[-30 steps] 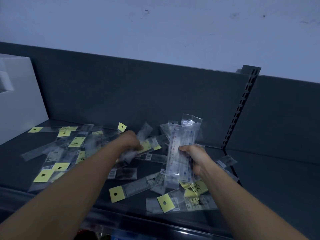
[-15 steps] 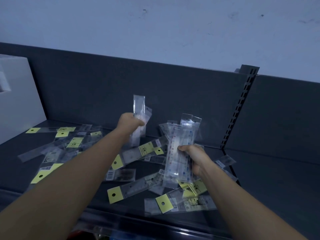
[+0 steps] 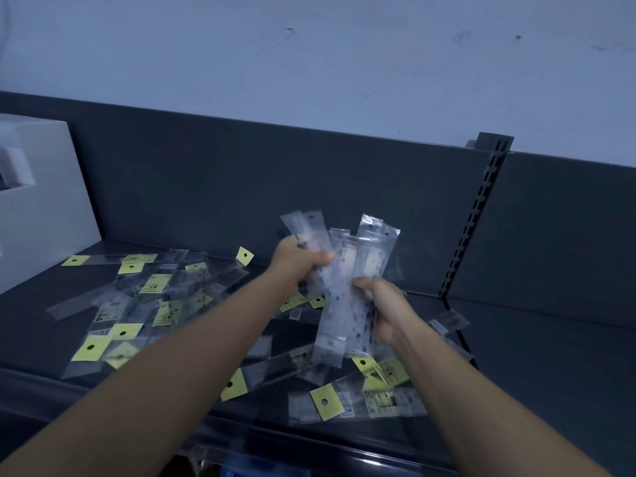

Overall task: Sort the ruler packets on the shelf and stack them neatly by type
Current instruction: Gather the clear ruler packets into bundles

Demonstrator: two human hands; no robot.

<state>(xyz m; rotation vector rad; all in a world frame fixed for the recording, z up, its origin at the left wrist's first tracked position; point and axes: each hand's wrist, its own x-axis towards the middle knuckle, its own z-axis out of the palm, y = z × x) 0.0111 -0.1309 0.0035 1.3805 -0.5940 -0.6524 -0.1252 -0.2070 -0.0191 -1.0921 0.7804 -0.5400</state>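
A dark shelf point(image 3: 537, 356) carries several loose ruler packets, many with yellow header cards point(image 3: 130, 304). My right hand point(image 3: 385, 309) grips an upright bundle of clear packets point(image 3: 347, 297) above the shelf's middle. My left hand point(image 3: 297, 261) holds a clear ruler packet point(image 3: 306, 228) upright, pressed against the left side of that bundle. More yellow-tagged packets point(image 3: 325, 402) lie under my hands near the front edge.
A white box point(image 3: 38, 204) stands at the shelf's far left. A slotted upright post point(image 3: 476, 215) divides the dark back panel on the right. To the right of the post the shelf surface shows nothing on it.
My left hand lifted a clear packet from the pile and carried it right, up against the bundle in my right hand. The right hand rose slightly.
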